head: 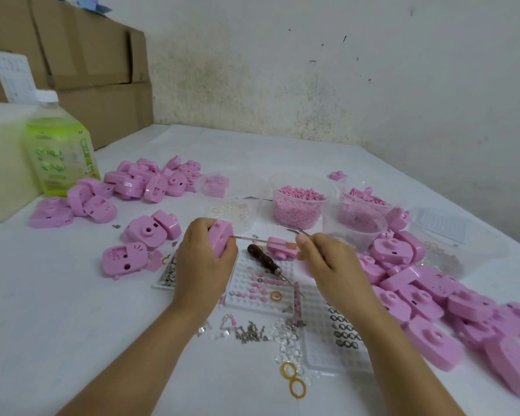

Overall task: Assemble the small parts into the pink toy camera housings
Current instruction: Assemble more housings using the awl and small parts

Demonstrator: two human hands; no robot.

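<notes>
My left hand (203,259) grips a pink toy camera housing (219,238) held up above the table. My right hand (327,259) pinches a thin metal tool (261,240) whose tip reaches the side of that housing. A second thin metal piece (297,231) sticks out above my right fingers. Below the hands lies a white dimpled tray (258,283) with small pink and metal parts. A wooden-handled awl (267,262) rests across it. Small screws (249,333), clear lenses (287,340) and yellow rings (293,379) lie loose near my forearms.
Pink housings are heaped at the left (138,181) and at the right (433,295). Clear tubs (299,205) of pink pellets and parts stand behind the hands. A green bottle (60,148) and cardboard boxes (72,55) stand at the back left. Another white tray (336,334) lies under my right forearm.
</notes>
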